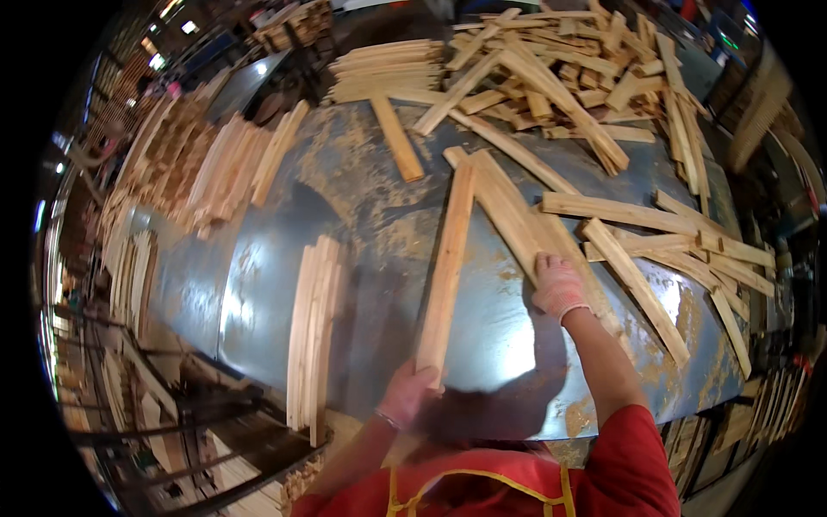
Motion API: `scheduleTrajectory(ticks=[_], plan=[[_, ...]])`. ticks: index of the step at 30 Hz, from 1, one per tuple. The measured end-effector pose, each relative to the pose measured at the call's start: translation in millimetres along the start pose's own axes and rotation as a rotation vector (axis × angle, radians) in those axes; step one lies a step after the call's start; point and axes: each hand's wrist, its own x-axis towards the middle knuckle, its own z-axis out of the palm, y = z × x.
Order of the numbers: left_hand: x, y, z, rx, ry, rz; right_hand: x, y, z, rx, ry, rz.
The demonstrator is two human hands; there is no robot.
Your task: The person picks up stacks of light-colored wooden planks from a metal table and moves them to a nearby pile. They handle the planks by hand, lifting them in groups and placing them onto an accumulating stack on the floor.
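Plank (pixel 447 267) left of scattered boards (pixel 636 291)

Woodworking shop: stacked boards (pixel 388 71), scattered sawdust (pixel 398 239).

The big table (pixel 375 345) has a flat, shiny metal top. Brown sawdust (pixel 401 237) is stuck on it in patches. White shine (pixel 508 345) glows in a few spots, and a dark shadow lies by the near edge. Far off on the left is a small table (pixel 251 79), shiny too. Dark bars (pixel 146 430) stand low on the left. The room is dim. Bright lights (pixel 189 27) dot the far left, and a green light (pixel 730 41) shows far right.
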Motion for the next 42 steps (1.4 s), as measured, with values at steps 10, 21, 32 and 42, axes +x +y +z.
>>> scheduleTrajectory(ticks=[10, 21, 32, 42], plan=[[-67.2, -81.5, -51.3, 0.606, 0.131, 0.359, -168.3, -203.9, 87.4, 0.866, -0.465, -0.199], [-120.9, -66.2, -155.2, 0.740, 0.162, 0.139, -98.8, -296.6, 150.2, 2.007, -0.574, 0.250], [-101.3, -25.8, -148.0, 1.385, 0.388, 0.320, -115.2, -316.3, 122.7, 1.711, -0.505, 0.152], [-120.5, -8.4, -237.0, 1.119, 0.801, 0.685, -139.9, -380.4, 112.1, 1.498, -0.409, 0.116]])
